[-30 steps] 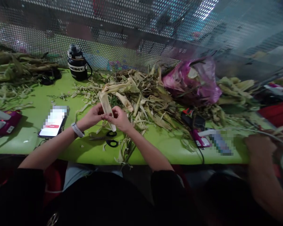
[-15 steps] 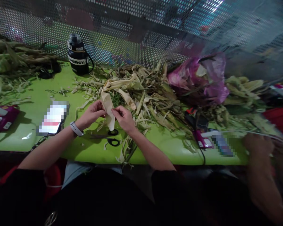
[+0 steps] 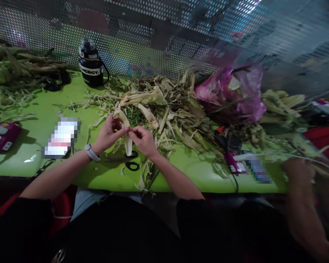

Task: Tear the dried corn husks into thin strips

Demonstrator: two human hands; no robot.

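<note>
Between my two hands is a pale corn husk (image 3: pixel 128 144), narrow and hanging down toward the table. My left hand (image 3: pixel 109 133) grips it from the left, thumb reaching across to its edge. My right hand (image 3: pixel 144 140) pinches the same husk from the right, its fingertips close to my left thumb. Just below lie scissors (image 3: pixel 132 166) with black handles, partly covered by the husk's lower end. Behind my hands spreads a heap of dried husks and shreds (image 3: pixel 178 117).
A black bottle (image 3: pixel 91 67) stands at the back left, and a phone (image 3: pixel 61 138) lies left of my hands. Rightward are a pink plastic bag (image 3: pixel 233 95), a purple power strip (image 3: pixel 235 164) and another phone (image 3: pixel 257 168). Another person's hand (image 3: pixel 300 171) is at far right. A perforated metal panel (image 3: pixel 142 36) rises behind.
The husk has gone from spread flat to narrower, turned or folded between my fingers. My left thumb has moved right across it, bringing both hands' fingertips together.
</note>
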